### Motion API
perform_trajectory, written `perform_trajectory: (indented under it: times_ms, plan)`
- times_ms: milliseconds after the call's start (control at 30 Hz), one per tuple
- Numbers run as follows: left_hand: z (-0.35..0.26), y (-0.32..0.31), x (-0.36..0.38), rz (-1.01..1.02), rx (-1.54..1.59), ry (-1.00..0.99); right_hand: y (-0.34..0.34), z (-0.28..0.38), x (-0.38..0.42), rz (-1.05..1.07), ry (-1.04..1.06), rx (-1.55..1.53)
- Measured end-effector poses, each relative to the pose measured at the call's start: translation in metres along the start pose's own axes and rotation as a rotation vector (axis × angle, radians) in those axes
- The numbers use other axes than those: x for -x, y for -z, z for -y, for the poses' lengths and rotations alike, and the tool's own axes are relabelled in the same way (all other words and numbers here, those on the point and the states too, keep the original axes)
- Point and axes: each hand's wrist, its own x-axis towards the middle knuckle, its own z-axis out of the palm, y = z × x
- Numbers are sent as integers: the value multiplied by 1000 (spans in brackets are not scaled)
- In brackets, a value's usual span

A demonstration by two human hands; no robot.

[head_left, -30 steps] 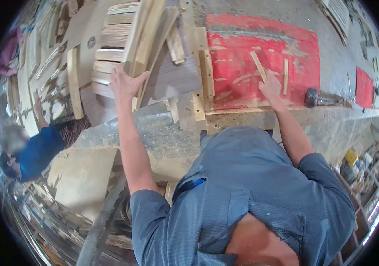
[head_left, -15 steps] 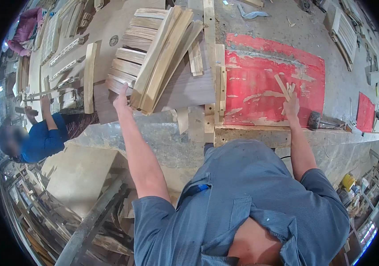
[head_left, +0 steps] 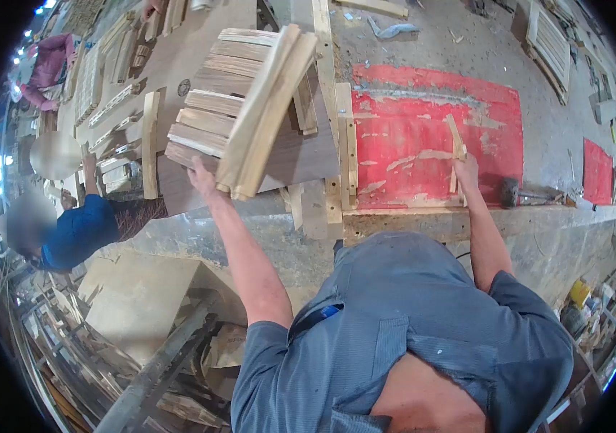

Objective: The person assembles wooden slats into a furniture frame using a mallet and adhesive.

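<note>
My left hand (head_left: 205, 179) is closed at the near end of a few long pale wooden strips (head_left: 268, 115), its fingers partly hidden by them. The strips slant across a row of short brown wooden slats (head_left: 210, 108), which lies on a brown board (head_left: 308, 160). On the right, my right hand (head_left: 467, 170) grips small wooden sticks (head_left: 456, 133) over a red, worn sheet (head_left: 394, 173). One stick points up and away from the fingers. The exact number of sticks is hard to make out.
A hammer (head_left: 511, 192) lies right of the red sheet. A single wooden bar (head_left: 151, 144) lies left of the slats. Further left, a co-worker in a blue shirt (head_left: 81, 234) handles wood pieces. A slatted panel (head_left: 547, 50) lies at the far right.
The long strips have tilted and drawn closer together, so fewer show separately. The sticks in my right hand have turned more upright. The whole view has shifted slightly.
</note>
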Motion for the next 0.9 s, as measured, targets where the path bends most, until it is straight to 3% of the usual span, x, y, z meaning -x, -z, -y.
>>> perform_trajectory:
  times_ms: [67, 100, 167, 300, 433, 533, 600, 667, 767, 833, 900]
  plan:
    - [10, -9, 14, 25, -53, -112, 15, 16, 5, 245, -86, -525]
    - [19, -2, 6, 16, -38, -124, 19, 27, 3, 240, -65, -528]
    - [30, 8, -11, -47, -35, 169, 25, 47, 2, 537, -378, -1116]
    - [14, -27, 11, -234, 69, 308, 21, 129, -10, 771, -335, -1308]
    - [23, -34, 9, -374, -81, 205, -15, 279, -10, 1156, -376, -1597]
    - [22, -40, 15, -374, 58, 256, -31, 374, -2, 1203, -276, -1578]
    - [15, -52, 28, -409, 12, 218, -26, 410, 7, 1085, -442, -1633]
    - [7, -51, 47, -448, -49, 204, -40, 420, 4, 1056, -474, -1645]
    - [-8, -63, 64, -340, -37, -19, -23, 406, 9, 968, -492, -1602]
    - [-3, -65, 74, -272, -26, -35, -4, 354, 18, 909, -309, -1678]
    - [-8, -91, 102, -157, -209, -113, 40, 285, 31, 983, -348, -1733]
